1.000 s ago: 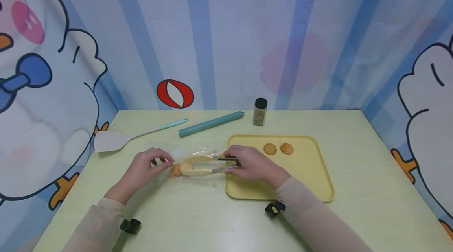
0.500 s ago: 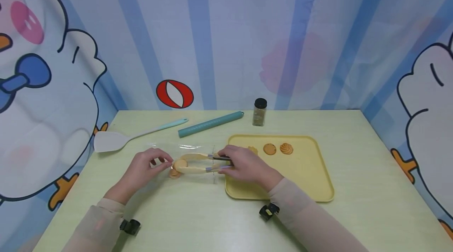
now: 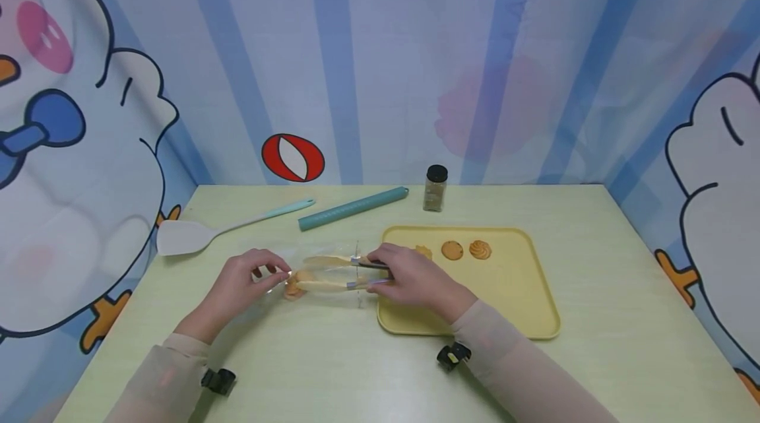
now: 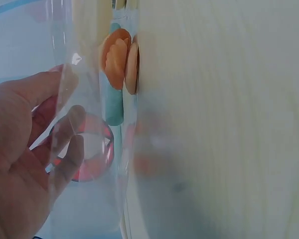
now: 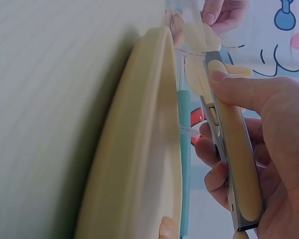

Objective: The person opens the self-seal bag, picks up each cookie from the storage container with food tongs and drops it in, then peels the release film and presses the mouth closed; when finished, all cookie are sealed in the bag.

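My left hand (image 3: 243, 281) pinches the top film of a clear plastic bag (image 3: 338, 248) between thumb and index finger. Around the handles of the tongs (image 5: 234, 149) my right hand (image 3: 418, 281) is curled; their cream tips (image 3: 323, 286) reach into the bag from its right end and stand apart. Orange-brown cookies (image 3: 293, 287) lie inside the bag, just below my left fingertips. In the left wrist view a swirled cookie (image 4: 115, 57) and a flat cookie (image 4: 132, 68) show through the film, close together.
A yellow tray (image 3: 549, 297) at the right bears a round cookie (image 3: 452, 250), a swirl cookie (image 3: 480, 249) and a partly covered one (image 3: 424, 251). Behind are a spatula (image 3: 187, 237), a teal rod (image 3: 353, 208) and a black-lidded jar (image 3: 435, 189).
The tongs and my right hand have moved a little left. The pale cookie between the tips has gone further into the bag, and the tips have spread slightly. My left hand has stayed put.
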A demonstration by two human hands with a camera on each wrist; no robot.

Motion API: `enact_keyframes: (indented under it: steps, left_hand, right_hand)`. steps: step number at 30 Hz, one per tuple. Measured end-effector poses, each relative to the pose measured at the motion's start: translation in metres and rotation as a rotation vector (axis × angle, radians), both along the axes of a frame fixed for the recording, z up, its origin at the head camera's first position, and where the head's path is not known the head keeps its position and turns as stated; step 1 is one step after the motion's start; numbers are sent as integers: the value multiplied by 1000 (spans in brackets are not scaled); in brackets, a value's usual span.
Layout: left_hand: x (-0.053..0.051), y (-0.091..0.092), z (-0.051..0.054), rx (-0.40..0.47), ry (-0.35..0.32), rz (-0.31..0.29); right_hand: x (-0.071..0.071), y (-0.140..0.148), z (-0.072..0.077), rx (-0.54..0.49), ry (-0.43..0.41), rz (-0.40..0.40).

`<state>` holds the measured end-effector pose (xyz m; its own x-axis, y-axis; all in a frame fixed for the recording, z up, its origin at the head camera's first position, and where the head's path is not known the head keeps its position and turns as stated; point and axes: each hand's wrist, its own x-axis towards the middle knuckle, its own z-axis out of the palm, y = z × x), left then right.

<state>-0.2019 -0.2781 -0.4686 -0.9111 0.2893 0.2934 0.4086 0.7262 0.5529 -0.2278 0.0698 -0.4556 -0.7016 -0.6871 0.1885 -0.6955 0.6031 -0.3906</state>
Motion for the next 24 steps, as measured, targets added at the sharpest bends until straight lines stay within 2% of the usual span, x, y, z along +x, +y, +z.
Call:
enact_keyframes:
  steps: [6,12,24]
  left_hand:
    - [0,2,3,-6,4,1]
    - [0,1,4,-15,-16,4]
    - [2,-1,-3,-14,-17,-9]
  right_hand:
    - [3,23,2,8,18,-55]
    - [6,56,5,-26,36,-94]
    - [10,110,5,-59,91,-162]
